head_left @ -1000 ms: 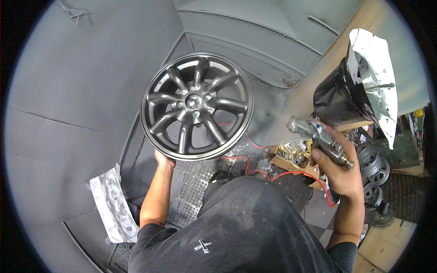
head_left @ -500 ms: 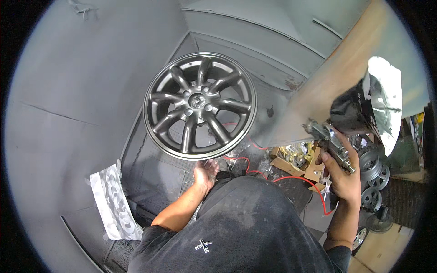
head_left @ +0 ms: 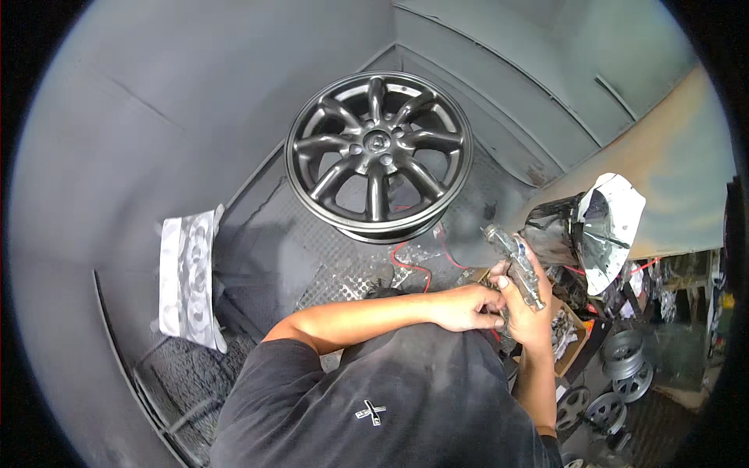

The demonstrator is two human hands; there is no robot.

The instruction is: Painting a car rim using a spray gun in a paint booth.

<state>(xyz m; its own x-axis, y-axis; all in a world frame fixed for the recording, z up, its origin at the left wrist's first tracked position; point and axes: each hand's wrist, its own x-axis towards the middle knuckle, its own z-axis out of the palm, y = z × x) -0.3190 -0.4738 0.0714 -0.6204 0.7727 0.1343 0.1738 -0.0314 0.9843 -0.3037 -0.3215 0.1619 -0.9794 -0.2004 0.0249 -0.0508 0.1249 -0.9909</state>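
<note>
Dark, glossy multi-spoke metal wheel (head_left: 376, 183) at twelve o'clock, face up, and I can't make out what carries it. It's round, so no long axis there. The right hand (head_left: 530, 308) is wrapped around a silvery metal spray gun (head_left: 515, 261) at four o'clock; the gun slants from eleven to five, its upper end nearest the rim, apart from it. From that hand, I read the wheel toward half past ten. The left hand (head_left: 468, 308) crosses over, slightly nearer the rim, fingers curled beside the right; whether they grip anything, I can't tell. A blackened cup (head_left: 552, 226) with a ragged white sheet (head_left: 620, 218) sits at three. Around me: grey walls (head_left: 195, 93), dimpled floor (head_left: 335, 273), thin red hose (head_left: 427, 275), grey-swirled white panel (head_left: 187, 281) at nine, loose grey wheels (head_left: 624, 355) at four.
</note>
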